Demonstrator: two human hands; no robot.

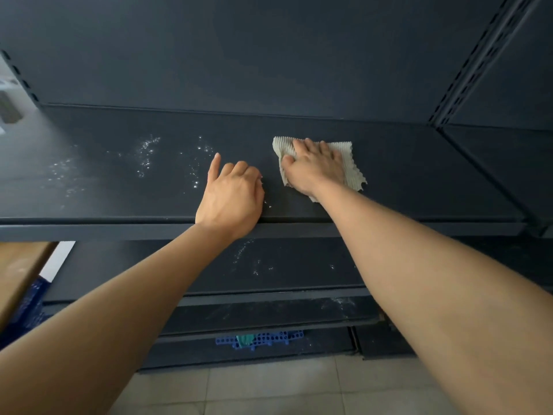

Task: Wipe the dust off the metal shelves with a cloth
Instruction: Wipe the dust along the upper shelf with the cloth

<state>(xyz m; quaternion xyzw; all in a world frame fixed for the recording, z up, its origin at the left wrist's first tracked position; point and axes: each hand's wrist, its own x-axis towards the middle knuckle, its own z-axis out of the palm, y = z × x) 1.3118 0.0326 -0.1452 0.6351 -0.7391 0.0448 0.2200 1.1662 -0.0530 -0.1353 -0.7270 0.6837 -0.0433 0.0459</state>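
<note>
Right grip: your right hand [314, 167] lies palm down on the cloth [351, 166], fingers spread flat and pressing, not bunching it, likely so the whole palm drags fabric across the surface. The cloth is pale grey, ribbed, ragged-edged, and sits right of centre on the upper metal shelf [419, 175].

Left grip: your left hand [230, 196] holds nothing, fingers loosely curled, resting near the shelf's front lip, probably as a brace.

Shelf is dark, matte, flat. White dust specks [146, 154] lie left of both hands; the lower shelf [299, 265] is speckled too.
</note>
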